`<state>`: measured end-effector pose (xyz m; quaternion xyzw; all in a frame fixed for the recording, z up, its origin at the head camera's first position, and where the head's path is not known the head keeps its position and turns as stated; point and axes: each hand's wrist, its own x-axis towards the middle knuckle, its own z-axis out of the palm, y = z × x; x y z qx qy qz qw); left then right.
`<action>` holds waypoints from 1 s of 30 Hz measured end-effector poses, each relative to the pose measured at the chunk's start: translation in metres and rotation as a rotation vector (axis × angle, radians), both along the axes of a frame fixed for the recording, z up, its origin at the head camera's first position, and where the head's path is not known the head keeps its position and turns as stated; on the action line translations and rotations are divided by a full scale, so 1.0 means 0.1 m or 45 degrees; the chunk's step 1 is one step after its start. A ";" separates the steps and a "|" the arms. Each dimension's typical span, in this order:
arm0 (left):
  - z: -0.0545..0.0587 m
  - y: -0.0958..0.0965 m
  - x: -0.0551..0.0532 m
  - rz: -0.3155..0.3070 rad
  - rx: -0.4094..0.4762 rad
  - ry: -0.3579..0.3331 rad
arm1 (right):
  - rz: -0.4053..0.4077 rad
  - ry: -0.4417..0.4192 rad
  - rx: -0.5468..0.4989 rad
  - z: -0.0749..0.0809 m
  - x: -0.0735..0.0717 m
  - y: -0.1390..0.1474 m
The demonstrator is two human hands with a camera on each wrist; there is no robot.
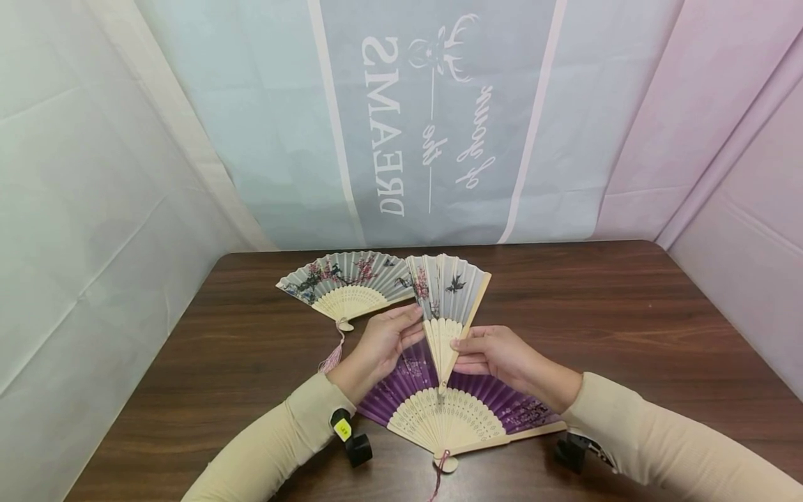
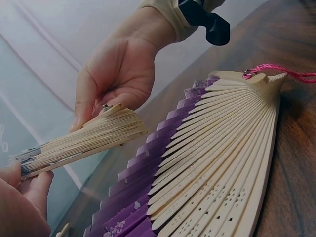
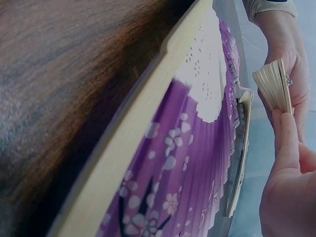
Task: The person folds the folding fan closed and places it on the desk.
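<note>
Above the table, both hands hold a partly spread grey folding fan (image 1: 461,296) printed with a dark bird and pink blossoms. My left hand (image 1: 384,341) pinches its left edge. On the other side, my right hand (image 1: 502,354) grips the right outer stick near the pale ribs. Seen from the left wrist, the held fan's ribs (image 2: 94,143) are stacked edge-on between the two hands. Beneath them lies a wide-open purple folding fan (image 1: 454,422) with cream pierced ribs and white blossoms; the forearms cover parts of its leaf.
A second grey floral fan (image 1: 351,279) lies spread at the back left, its pink tassel (image 1: 331,357) hanging toward the left forearm. The purple fan's pink cord (image 1: 440,474) trails to the near edge. Beyond the brown wooden table (image 1: 596,300) hangs a printed cloth (image 1: 439,139).
</note>
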<state>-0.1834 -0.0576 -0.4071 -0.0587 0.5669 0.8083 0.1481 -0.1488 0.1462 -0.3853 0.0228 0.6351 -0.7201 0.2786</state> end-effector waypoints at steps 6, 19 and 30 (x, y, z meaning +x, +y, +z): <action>0.00 0.00 -0.01 0.010 0.021 -0.020 | -0.002 0.010 -0.013 0.01 0.00 0.00; -0.02 0.01 -0.01 -0.004 0.011 -0.018 | 0.037 0.012 0.019 0.00 0.00 -0.01; -0.02 0.03 0.01 -0.016 0.018 -0.009 | 0.031 0.019 0.041 0.02 0.02 -0.03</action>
